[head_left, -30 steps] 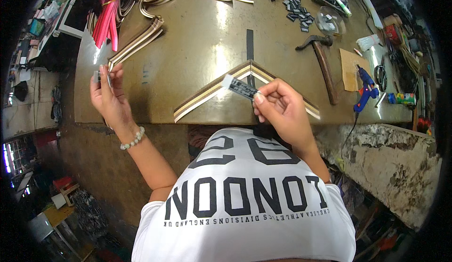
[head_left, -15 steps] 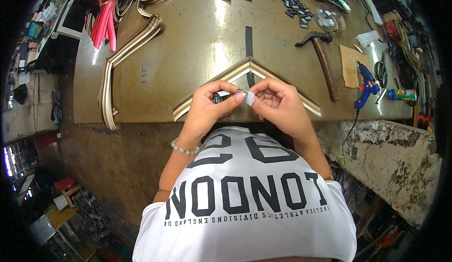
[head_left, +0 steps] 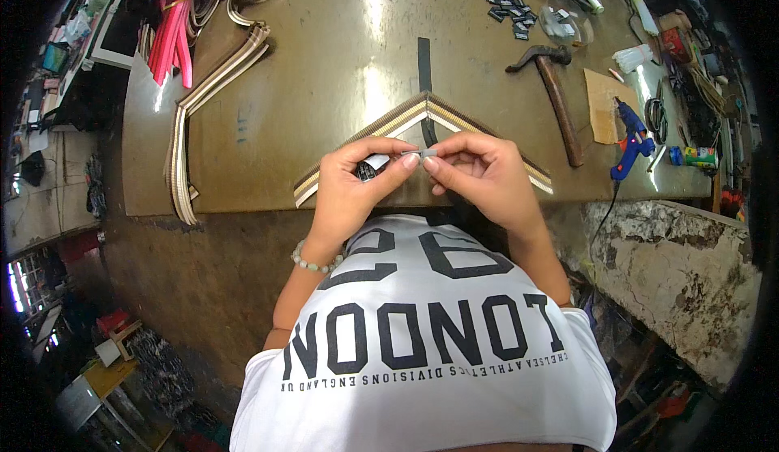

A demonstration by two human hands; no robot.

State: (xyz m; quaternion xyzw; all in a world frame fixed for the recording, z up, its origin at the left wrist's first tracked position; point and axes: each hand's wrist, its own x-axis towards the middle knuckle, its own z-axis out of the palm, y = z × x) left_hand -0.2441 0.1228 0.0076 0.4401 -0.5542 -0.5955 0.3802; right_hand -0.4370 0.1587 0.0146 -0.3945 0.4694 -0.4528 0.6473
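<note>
Hands pinch a small strip over the mitred frame corner

Workbench (head_left: pixel 341 71) fills the middle of the view, a wide brown top with frame mouldings scattered over it. Nearest the person lies a V-shaped frame corner (head_left: pixel 389 127), two striped lengths meeting at a point that faces the far side, with a dark strip (head_left: pixel 423 58) running away from that point. More striped lengths (head_left: pixel 203 103) lie at the far left beside pink strips (head_left: pixel 172 34). To the right rest a hammer (head_left: pixel 556 99), a piece of cardboard (head_left: pixel 604 103) and a blue glue gun (head_left: pixel 631 135); small dark clips (head_left: pixel 507 6) sit at the far edge.

Just in front of the corner joint, the left hand (head_left: pixel 349 192) and the right hand (head_left: pixel 483 172) meet. Thumb and forefinger of each are closed together on a small pale strip (head_left: pixel 414 153), held between them at the near edge of the bench. A dark bit (head_left: pixel 367 170) shows under the left fingers; what it is cannot be told.

Judging by this, the step in hand is readying the strip, perhaps peeling or separating it. The next move likely calls for a steady pinch and careful alignment over the joint.
</note>
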